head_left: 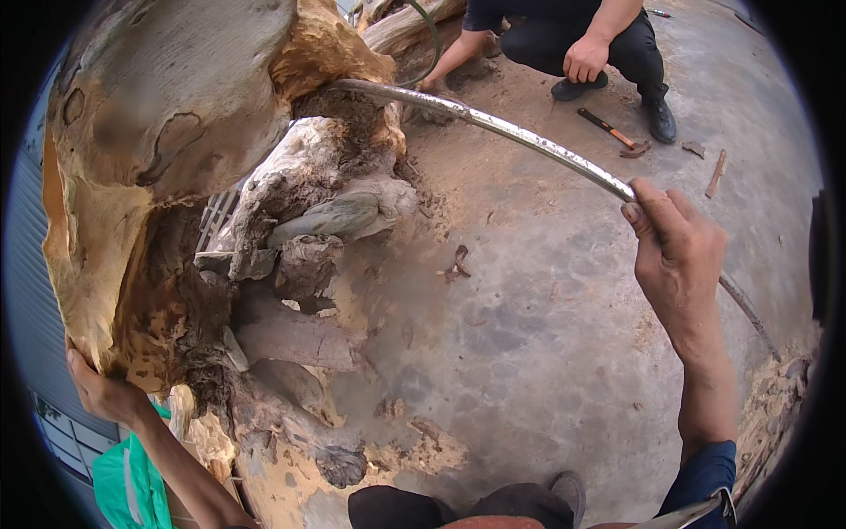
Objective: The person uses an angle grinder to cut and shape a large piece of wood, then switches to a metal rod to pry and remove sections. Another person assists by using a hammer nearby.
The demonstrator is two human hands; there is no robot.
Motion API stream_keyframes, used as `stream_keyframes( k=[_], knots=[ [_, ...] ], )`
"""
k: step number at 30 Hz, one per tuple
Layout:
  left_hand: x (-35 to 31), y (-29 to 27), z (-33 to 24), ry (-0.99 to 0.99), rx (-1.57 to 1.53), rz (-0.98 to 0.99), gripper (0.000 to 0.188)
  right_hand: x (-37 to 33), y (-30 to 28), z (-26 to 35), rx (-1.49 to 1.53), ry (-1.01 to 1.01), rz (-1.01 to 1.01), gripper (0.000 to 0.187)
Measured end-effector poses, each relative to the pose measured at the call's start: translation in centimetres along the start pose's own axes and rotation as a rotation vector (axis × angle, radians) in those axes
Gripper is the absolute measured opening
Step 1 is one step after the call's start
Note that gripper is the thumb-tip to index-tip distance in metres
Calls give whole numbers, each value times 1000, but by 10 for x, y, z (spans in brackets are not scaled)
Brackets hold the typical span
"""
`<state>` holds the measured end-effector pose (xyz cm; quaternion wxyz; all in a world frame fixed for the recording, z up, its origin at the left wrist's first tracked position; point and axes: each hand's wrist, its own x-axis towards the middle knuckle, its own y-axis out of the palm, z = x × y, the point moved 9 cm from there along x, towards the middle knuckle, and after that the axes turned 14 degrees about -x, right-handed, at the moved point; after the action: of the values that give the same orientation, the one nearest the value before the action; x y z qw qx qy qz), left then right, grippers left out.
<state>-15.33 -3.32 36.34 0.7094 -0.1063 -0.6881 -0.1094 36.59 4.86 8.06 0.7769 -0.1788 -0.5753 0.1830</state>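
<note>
My right hand [677,256] is closed round a long, thin metal bar [538,141], scuffed and silvery with dark patches. One end of it reaches into a dark hollow in a large gnarled tree root [185,79]; the other runs out past my wrist toward the lower right. At the root's lower left edge, my left hand [106,392] holds on, its fingers partly hidden by the wood. The root is pale tan and smooth on top, with rough dark bark and crumbly cavities lower down.
Another person [573,44] crouches at the far side, one arm reaching toward the wood. A hammer [617,132] and a wood stick [716,174] lie on the concrete floor [520,353]. Sawdust and chips surround the root. A green bag [123,480] sits lower left; rough wood [775,414] stands at right.
</note>
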Motion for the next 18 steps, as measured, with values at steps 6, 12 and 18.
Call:
stream_keyframes(
  k=[6,12,18],
  knots=[
    [-13,11,5,-338,-346,-101,49,80,-55,0,-227,-256,-162,14],
    [2,8,-13,-281,-329,-78,49,57,-51,8,-217,-234,-89,7],
    [-13,13,-5,-392,-432,-113,46,106,-89,26,-424,-509,-239,10]
  ],
)
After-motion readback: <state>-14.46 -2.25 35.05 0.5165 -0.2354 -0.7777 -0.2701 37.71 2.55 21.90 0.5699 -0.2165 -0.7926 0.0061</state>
